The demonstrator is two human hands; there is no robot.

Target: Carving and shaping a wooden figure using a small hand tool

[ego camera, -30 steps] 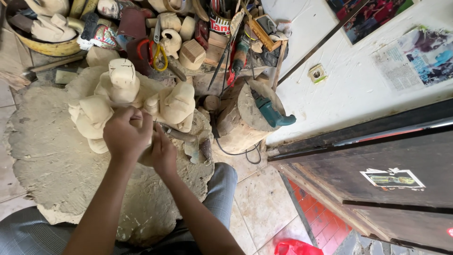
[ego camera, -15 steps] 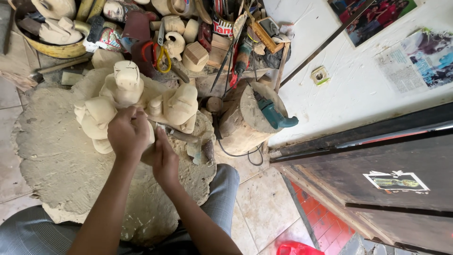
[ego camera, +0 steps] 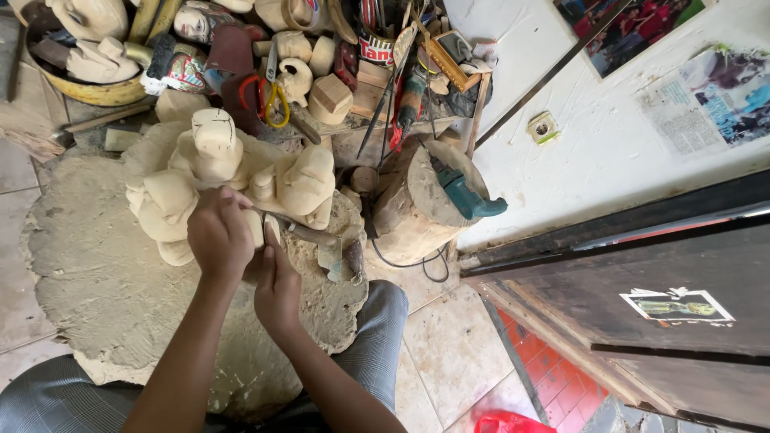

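Under both hands, a pale wooden carving is lying on a big grey mat dusted with wood dust. The left hand is curling tight into a fist on the carving, and it seems to be gripping the handle of a carving tool, though the handle itself is hidden inside the fingers. The right hand is sitting just below and beside the left one, fingers close together and pointing up at the wood, pressing near the blade; I cannot tell if it is holding anything of its own. Compared with a moment ago, both hands are sitting a little lower and more to the right on the carving, and the right hand is now reaching up closer beside the left fist, so the cutting seems to be going on at the same low spot on the wood, bit by bit. Just to the right of the hands, a flat metal tool is lying on the mat. Further right, a thick log stump is standing with a teal power tool resting on it. Above the hands, a messy heap of carved blocks, a painted mask, red and yellow clamps and a can of tools is sitting against the white wall.
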